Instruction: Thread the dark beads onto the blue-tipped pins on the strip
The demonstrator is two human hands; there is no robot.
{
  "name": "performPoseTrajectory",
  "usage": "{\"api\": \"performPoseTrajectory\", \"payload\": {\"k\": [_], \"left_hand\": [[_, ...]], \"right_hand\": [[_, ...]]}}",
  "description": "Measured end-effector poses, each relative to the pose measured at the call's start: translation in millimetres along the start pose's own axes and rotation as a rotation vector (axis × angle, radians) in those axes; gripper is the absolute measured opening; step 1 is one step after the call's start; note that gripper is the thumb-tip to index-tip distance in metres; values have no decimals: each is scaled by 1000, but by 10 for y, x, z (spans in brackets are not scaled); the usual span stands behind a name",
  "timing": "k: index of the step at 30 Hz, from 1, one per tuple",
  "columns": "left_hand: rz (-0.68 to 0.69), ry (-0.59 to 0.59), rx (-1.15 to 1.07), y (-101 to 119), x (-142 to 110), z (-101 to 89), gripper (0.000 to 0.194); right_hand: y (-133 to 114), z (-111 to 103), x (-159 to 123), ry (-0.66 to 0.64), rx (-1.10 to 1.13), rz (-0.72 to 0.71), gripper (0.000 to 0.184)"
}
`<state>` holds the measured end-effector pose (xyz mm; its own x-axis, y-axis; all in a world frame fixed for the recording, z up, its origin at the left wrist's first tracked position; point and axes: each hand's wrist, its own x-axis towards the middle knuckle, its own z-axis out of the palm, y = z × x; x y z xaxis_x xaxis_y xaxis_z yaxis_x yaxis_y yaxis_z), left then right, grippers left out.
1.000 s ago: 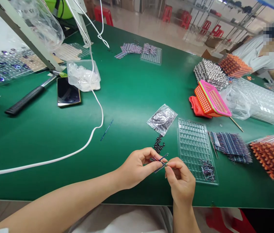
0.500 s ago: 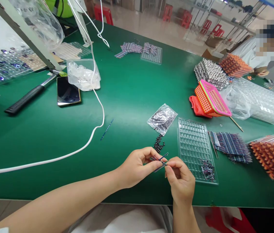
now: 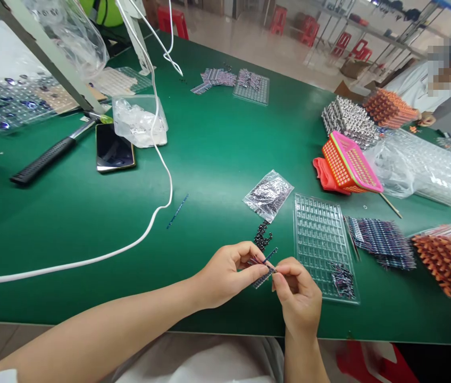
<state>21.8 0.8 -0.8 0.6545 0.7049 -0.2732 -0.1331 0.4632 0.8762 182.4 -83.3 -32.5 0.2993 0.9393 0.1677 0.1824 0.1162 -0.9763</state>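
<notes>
In the head view, the left hand (image 3: pixel 225 274) and the right hand (image 3: pixel 295 300) met low over the green desk (image 3: pixel 209 154), fingers of both clamped on a thin blue strip (image 3: pixel 264 266) held between them. A small heap of dark beads (image 3: pixel 262 236) lay just beyond at 12 o'clock, with a clear bag (image 3: pixel 268 194) farther that way. A clear compartment tray (image 3: pixel 321 239) lay at 2 o'clock from the strip.

On the green table (image 3: pixel 217 154) a hammer (image 3: pixel 48 157) lies at nine o'clock, a phone (image 3: pixel 114 152) just beside it. A white cable (image 3: pixel 157 154) curves from twelve down to eight. A pink basket (image 3: pixel 349 169) sits at two o'clock, orange parts (image 3: pixel 447 258) at three, red stools (image 3: pixel 309 29) beyond at twelve
</notes>
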Motion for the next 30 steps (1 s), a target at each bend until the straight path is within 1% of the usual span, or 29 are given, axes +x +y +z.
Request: {"api": "performPoseTrajectory", "payload": {"k": [9,16,20,25,30], "left_hand": [[-27,0,-35,26,-7,10,24],[-30,-17,-46,12,-11,7,25],[-47,-12,-65,26,-8,10,25],[-41,6,-48,32,-7,12,24],[-25,31,-10,24,-6,15,22]], "right_hand": [[-31,0,12,-11,19,-9,2],[-28,-6,6,-36,39,0,4],[-35,-9,1,-28,28,12,3],[-23,-5,-16,7,-67,0,4],[-32,27,-35,57,-228,-95,3]]}}
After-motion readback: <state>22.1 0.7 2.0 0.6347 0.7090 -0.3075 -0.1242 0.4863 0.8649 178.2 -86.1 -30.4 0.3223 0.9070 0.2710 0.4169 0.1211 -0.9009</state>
